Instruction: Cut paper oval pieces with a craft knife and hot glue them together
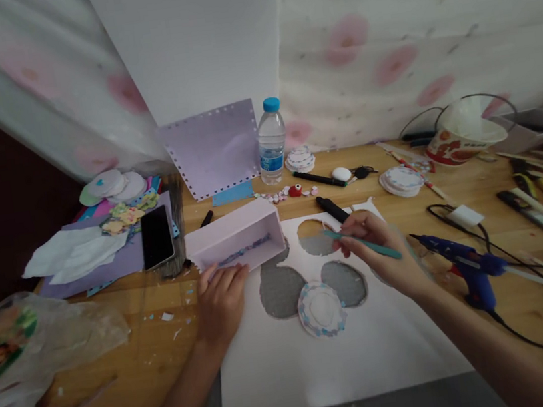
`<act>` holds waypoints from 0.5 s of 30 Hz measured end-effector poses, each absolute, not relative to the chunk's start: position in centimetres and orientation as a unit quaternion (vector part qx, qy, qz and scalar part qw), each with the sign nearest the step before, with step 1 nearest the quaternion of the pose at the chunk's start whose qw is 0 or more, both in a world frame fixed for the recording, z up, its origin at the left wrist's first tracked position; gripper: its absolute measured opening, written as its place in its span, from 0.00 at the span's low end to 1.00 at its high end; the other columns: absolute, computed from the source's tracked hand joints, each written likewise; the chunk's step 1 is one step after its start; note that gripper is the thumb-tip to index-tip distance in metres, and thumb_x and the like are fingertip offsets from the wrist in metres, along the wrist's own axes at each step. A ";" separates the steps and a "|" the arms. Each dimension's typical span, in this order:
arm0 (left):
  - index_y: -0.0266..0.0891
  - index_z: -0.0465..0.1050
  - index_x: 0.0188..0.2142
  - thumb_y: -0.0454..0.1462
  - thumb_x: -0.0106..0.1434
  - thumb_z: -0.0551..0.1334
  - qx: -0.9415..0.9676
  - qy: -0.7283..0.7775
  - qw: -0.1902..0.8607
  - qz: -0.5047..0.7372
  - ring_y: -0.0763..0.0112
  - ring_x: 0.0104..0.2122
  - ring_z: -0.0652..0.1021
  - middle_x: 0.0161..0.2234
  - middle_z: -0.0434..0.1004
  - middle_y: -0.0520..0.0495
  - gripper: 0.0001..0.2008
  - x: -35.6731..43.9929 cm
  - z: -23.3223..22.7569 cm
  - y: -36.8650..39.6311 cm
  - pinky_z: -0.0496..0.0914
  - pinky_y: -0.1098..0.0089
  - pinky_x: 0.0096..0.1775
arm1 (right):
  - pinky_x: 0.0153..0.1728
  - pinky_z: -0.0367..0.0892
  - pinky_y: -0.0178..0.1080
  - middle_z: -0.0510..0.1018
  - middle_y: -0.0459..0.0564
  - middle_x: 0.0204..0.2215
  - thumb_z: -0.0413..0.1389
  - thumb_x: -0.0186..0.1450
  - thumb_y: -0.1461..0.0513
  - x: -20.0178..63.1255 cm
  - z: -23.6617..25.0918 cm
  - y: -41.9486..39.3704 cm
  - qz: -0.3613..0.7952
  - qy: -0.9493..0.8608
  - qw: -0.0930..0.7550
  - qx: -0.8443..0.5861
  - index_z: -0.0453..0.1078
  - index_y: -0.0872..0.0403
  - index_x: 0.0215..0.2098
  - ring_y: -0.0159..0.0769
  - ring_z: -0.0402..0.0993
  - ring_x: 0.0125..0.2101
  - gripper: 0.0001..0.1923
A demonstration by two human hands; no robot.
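Note:
My left hand (220, 298) lies flat on the table, fingertips touching the near side of a pale pink open box (236, 237) lying on its side. My right hand (376, 248) grips a teal pencil-like tool (365, 243) above a white sheet (322, 351) with round holes cut out of it. A round white paper disc with a patterned rim (321, 309) sits on the sheet between my hands. A black marker (333, 209) lies just beyond my right hand.
A blue glue gun (467, 265) with its cord lies to the right. Behind stand a water bottle (271, 141) and a lilac perforated panel (216, 149). A phone (156, 236) lies left, a plastic bag (33, 345) lower left, a paper bowl (461, 135) and sticks far right.

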State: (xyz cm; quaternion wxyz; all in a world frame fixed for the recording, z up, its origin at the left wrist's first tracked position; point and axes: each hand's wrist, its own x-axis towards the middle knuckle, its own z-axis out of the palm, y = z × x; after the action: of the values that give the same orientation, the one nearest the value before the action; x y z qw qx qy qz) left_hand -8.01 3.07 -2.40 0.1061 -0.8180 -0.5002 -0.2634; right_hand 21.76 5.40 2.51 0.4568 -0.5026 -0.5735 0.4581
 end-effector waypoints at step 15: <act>0.41 0.77 0.39 0.28 0.64 0.60 -0.813 -0.469 0.144 -0.312 0.67 0.33 0.80 0.35 0.83 0.49 0.09 -8.3 -2.6 4.0 0.63 0.61 0.50 | 0.31 0.69 0.34 0.76 0.46 0.28 0.57 0.64 0.57 20.3 6.0 8.8 0.381 -0.775 0.287 -0.414 0.68 0.53 0.37 0.31 0.72 0.28 0.08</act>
State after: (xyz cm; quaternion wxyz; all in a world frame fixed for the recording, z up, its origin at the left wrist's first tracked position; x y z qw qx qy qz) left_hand -8.35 3.99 -2.64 0.1442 -0.8134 -0.4693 -0.3120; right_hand 20.34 8.76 6.00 0.2873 -0.4142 -0.7749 0.3814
